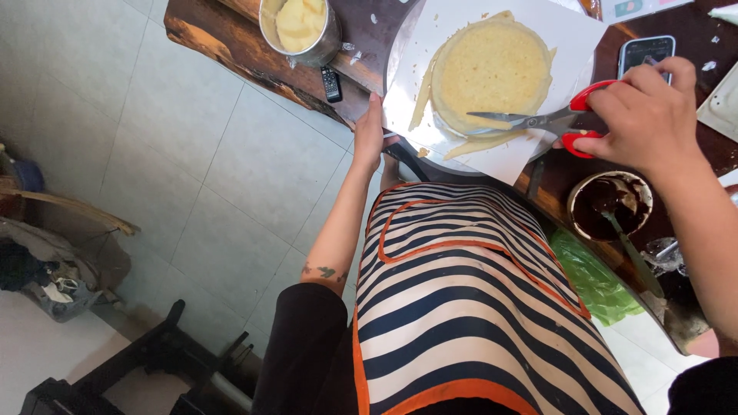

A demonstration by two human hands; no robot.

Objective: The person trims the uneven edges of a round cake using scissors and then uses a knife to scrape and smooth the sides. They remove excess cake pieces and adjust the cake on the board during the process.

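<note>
From the head camera, looking straight down past a striped apron [469, 307] with orange edging, there is one round, pale yellow cake layer [492, 73] on one sheet of white paper [569, 38], which lies on a round dark board [400, 46] on the dark wooden table [223, 38].

The right hand [653, 115] is closed through the red handles of one pair of scissors [546, 121], fingers curled tight round the loops. The scissors point left from the hand, and their blades lie against the near edge of the cake, slightly parted. So the cake sits just left of the right hand, with the scissors bridging the two.

Two thin cut strips [480, 144] of cake lie on the paper, one by the near rim under the blades, one along the left side.

The left hand [369, 138] rests fingers-flat at the near left edge of the board, touching the rim where the paper overhangs; it grips nothing that I can make out. The cake lies to its right, near but not touching.

Around them: one metal bowl [300, 31] of pale batter or cream at the table's far left, one small black remote [331, 83] beside it, one phone [644, 52] above the right hand, and one bowl of dark chocolate [611, 204] with a utensil standing in it, below the right hand.
</note>
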